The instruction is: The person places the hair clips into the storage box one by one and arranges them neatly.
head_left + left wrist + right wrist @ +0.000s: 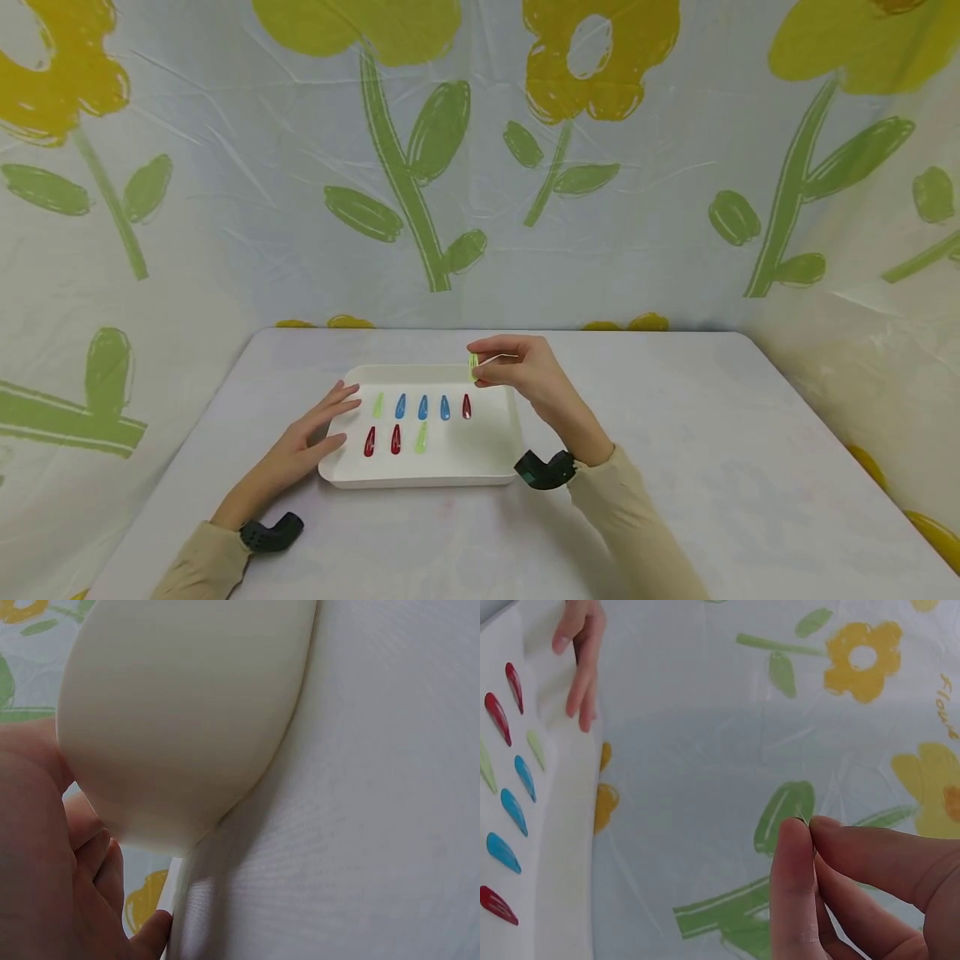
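Observation:
My right hand (pixel 527 367) is raised over the back right part of a white tray (pixel 480 454), pinching a light green hair snap clip (pixel 473 365) between thumb and fingertips. In the right wrist view the pinched clip is almost wholly hidden by the fingers. At the tray's left end my left hand (pixel 303 437) has its fingers spread, with thumb and fingertips over the rim. On the tray lie three blue clips (pixel 423 407), three red clips (pixel 396 439) and two light green clips (pixel 422 437), laid out in two rows, the back row longer than the front.
The tray stands on a table with a pale cover (pixel 645 417). Behind and beside it hangs a white cloth with printed flowers (pixel 442 192). Dark wrist-worn devices (pixel 545 470) sit at both cuffs.

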Motion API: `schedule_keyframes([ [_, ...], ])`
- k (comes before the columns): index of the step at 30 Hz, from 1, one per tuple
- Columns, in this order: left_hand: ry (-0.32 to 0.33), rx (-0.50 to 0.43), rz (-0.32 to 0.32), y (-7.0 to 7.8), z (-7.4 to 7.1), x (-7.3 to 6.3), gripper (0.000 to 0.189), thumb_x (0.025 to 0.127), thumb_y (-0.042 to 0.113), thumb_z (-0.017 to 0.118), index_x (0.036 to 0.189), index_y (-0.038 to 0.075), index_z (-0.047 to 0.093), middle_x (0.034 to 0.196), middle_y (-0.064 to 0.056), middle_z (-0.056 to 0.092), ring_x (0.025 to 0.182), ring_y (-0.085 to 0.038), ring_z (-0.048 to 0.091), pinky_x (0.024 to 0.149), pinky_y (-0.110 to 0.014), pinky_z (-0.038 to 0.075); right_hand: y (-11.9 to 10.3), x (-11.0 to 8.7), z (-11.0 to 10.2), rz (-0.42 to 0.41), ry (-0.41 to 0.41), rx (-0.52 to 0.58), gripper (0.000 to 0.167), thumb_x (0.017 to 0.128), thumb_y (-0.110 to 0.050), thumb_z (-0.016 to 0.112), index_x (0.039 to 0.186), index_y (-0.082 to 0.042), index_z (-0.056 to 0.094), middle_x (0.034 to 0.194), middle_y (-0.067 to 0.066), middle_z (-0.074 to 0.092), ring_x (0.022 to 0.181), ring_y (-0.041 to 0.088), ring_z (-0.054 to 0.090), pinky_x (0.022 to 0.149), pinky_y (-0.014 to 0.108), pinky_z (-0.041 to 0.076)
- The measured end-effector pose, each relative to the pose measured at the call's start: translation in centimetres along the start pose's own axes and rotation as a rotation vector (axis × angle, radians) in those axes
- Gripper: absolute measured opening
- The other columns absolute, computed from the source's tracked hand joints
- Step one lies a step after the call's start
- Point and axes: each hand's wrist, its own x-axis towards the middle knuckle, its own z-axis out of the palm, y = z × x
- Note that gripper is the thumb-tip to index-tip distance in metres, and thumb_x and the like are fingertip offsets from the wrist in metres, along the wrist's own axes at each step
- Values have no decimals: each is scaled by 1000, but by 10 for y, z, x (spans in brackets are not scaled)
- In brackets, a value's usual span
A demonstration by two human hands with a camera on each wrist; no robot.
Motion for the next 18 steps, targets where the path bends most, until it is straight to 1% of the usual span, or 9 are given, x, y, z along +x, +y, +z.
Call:
schedule_keyframes([
  [4,-3,2,-1,1,-1,1,49,95,0,63,142,5,51,158,-14,33,151,-32,8,112,-9,9,-1,6,7,-2,-2,8,30,85,1,72,115,4,70,99,16,68,80,29,71,85,38,57],
  [11,-4,5,0,-1,-2,0,50,94,0,63,142,5,51,158,-14,33,151,-32,8,112,-9,9,2,15,16,-9,-10,46,30,85,4,70,115,6,69,96,16,69,75,21,70,83,38,58],
  [13,-3,1,1,-1,-2,0,51,93,-2,64,142,4,51,158,-15,34,151,-33,9,111,-9,9,4,17,18,-10,-10,57,30,85,5,70,114,6,69,95,15,70,74,21,71,83,39,58],
  [18,-7,0,-6,-1,0,1,50,94,0,63,142,4,51,158,-14,33,151,-34,8,111,-9,9,14,19,21,-8,-8,53,29,84,3,71,113,5,70,94,15,69,75,23,71,82,39,58],
])
